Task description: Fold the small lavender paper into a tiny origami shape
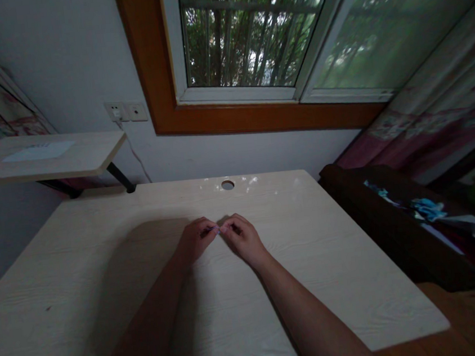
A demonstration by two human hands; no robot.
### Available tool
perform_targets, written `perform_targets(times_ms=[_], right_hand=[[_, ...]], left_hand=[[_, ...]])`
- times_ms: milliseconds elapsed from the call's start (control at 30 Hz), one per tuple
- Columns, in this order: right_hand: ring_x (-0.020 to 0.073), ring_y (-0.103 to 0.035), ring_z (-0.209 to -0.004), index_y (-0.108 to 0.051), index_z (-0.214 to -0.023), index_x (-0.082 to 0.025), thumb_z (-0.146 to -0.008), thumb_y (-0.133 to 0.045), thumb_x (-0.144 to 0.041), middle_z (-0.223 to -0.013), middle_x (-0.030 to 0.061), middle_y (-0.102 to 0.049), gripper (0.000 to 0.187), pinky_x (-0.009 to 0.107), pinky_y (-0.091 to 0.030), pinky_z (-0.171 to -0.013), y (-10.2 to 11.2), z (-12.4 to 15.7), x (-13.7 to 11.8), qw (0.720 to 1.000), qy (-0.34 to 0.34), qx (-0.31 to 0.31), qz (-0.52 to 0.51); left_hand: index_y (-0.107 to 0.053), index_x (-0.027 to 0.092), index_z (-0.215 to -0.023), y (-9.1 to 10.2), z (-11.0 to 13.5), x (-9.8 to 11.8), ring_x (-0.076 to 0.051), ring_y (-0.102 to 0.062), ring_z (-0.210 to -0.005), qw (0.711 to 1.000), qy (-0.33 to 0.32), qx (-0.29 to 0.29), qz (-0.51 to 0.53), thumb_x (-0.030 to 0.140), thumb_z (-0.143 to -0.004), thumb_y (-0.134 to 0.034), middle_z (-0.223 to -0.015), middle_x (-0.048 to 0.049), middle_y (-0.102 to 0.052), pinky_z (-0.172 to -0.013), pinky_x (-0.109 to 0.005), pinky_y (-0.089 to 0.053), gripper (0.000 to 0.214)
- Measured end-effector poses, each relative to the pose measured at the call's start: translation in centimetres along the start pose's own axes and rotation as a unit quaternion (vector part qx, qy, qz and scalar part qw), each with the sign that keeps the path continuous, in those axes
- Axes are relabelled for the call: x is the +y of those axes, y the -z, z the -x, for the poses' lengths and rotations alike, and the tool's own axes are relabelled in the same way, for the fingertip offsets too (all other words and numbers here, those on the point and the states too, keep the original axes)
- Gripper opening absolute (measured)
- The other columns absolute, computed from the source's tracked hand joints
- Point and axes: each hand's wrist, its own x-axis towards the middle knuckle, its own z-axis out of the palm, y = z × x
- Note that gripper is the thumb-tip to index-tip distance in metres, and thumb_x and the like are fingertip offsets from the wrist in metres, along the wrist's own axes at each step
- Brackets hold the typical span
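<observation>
My left hand (194, 240) and my right hand (242, 235) meet over the middle of the pale wood-grain desk (316, 283). Both have thumb and fingers closed in a pinch, and their fingertips nearly touch. Between them shows a tiny bluish-purple thing (217, 230), too small to name and mostly hidden by the fingers. The left fingertips plainly grip part of it. Whether the right fingertips pinch it too or only press against it is hard to make out.
A raised shelf (103, 158) with a sheet of paper (39, 151) stands at the back left on black legs. Near the desk's back edge is a round cable hole (227, 185). Right of the desk, a dark brown piece of furniture (360, 210) bears blue cloth-like items (428, 209).
</observation>
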Motion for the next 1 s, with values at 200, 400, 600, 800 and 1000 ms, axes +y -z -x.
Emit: perform_targets(times_ms=[200,400,600,800,1000], right_hand=[[0.0166,-0.056,-0.074,-0.067,-0.080,-0.022,-0.089,-0.064,-0.033,-0.078,0.0016,-0.059,0.015,0.028,-0.043,-0.067,-0.13,0.07,0.08,1.000,-0.008,0.011,0.003],[0.0166,-0.057,-0.074,-0.068,-0.082,-0.022,-0.088,-0.066,-0.036,-0.080,0.0023,-0.061,0.015,0.028,-0.045,-0.068,-0.17,0.07,-0.07,1.000,-0.014,0.006,0.007],[0.0172,-0.058,-0.075,-0.068,-0.082,-0.022,-0.087,-0.067,-0.034,-0.080,0.0026,-0.061,0.013,0.029,-0.046,-0.068,-0.20,0.04,0.16,1.000,-0.009,0.008,0.010],[0.0175,-0.057,-0.077,-0.065,-0.078,-0.022,-0.087,-0.065,-0.026,-0.080,0.0018,-0.059,0.009,0.029,-0.045,-0.070,-0.11,0.00,0.19,1.000,0.005,0.000,0.011],[0.0193,-0.057,-0.082,-0.064,-0.078,-0.022,-0.087,-0.064,-0.023,-0.080,0.0023,-0.059,0.008,0.031,-0.045,-0.075,0.09,-0.05,0.19,1.000,0.018,-0.020,0.015]], left_hand=[[-0.070,0.019,-0.083,0.18,-0.08,0.10,-0.013,-0.061,-0.071,1.000,0.002,0.000,0.007,0.024,-0.087,-0.060,-0.079,-0.0018,-0.067,-0.066,-0.023,-0.046,0.012],[-0.069,0.018,-0.083,0.15,-0.01,0.14,-0.013,-0.061,-0.072,1.000,-0.014,0.015,0.009,0.023,-0.087,-0.059,-0.078,-0.0021,-0.065,-0.067,-0.023,-0.046,0.011],[-0.070,0.020,-0.084,0.15,0.00,0.24,-0.014,-0.062,-0.074,1.000,-0.009,0.005,0.003,0.024,-0.087,-0.059,-0.080,-0.0027,-0.067,-0.069,-0.024,-0.047,0.012],[-0.070,0.020,-0.082,0.24,0.01,0.34,-0.014,-0.062,-0.075,1.000,-0.005,0.001,0.029,0.025,-0.087,-0.061,-0.081,-0.0025,-0.067,-0.070,-0.025,-0.047,0.012],[-0.071,0.020,-0.081,0.22,0.11,0.03,-0.015,-0.062,-0.075,0.999,-0.009,-0.005,0.038,0.027,-0.086,-0.063,-0.079,-0.0021,-0.068,-0.071,-0.026,-0.046,0.012]])
